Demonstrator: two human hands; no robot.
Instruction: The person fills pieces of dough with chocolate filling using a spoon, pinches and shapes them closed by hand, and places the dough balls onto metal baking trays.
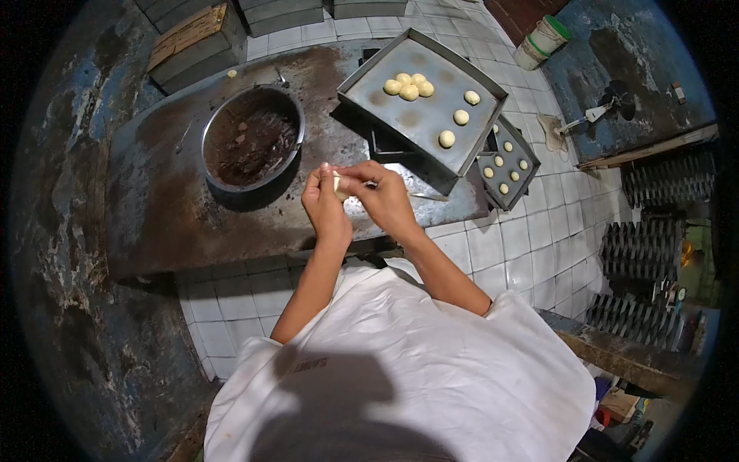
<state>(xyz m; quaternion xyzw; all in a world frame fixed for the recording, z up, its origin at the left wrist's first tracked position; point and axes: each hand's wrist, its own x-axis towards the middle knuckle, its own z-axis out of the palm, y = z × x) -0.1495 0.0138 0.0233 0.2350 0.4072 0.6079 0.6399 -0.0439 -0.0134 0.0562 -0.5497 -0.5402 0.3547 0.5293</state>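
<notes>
My left hand [329, 202] and my right hand [382, 197] meet above the near edge of the work table, fingers closed round a small piece of pale dough [339, 189]. Just left of them is a round metal bowl [299, 154] with a dark brown crumbly filling [250, 146] inside. To the upper right, a metal tray [435, 67] holds several pale dough balls [409, 92] clustered together, with three more spaced along its right side. The fingers partly hide the dough piece.
A second tray [512, 170] with several dough balls lies lower at the right. A spoon [183, 137] rests left of the bowl. Metal boxes [198, 48] stand behind the table [154, 223]. A bucket [541, 43] and stacked corrugated metal pieces [633, 252] are at the right.
</notes>
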